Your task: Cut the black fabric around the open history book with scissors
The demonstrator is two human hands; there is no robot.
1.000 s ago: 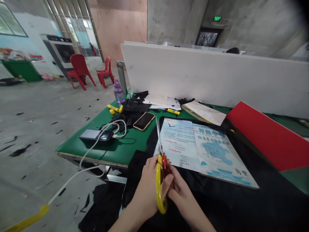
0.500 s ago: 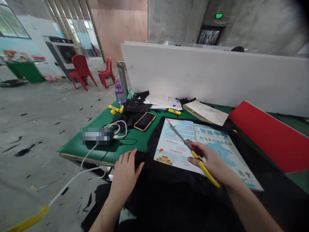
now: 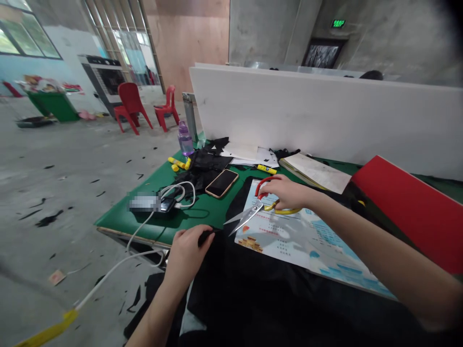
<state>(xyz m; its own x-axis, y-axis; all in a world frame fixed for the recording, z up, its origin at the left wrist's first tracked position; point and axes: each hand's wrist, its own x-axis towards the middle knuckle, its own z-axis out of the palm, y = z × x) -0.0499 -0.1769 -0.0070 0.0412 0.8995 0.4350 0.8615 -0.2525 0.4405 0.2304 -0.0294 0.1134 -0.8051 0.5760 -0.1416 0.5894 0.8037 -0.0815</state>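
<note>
Fingers nearly closed, our left hand (image 3: 190,250) pinches black cloth (image 3: 231,265) by its left edge; our right hand (image 3: 287,192) grips spread scissors (image 3: 255,208). Near, under the book (image 3: 278,241), the cloth seems light, limp, best held edgewise.

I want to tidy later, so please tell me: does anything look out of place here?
Yes. Black scraps lie scattered across the concrete floor left of the green table, as if dropped there. A white cable also trails over the table's edge and could be snagged.
</note>
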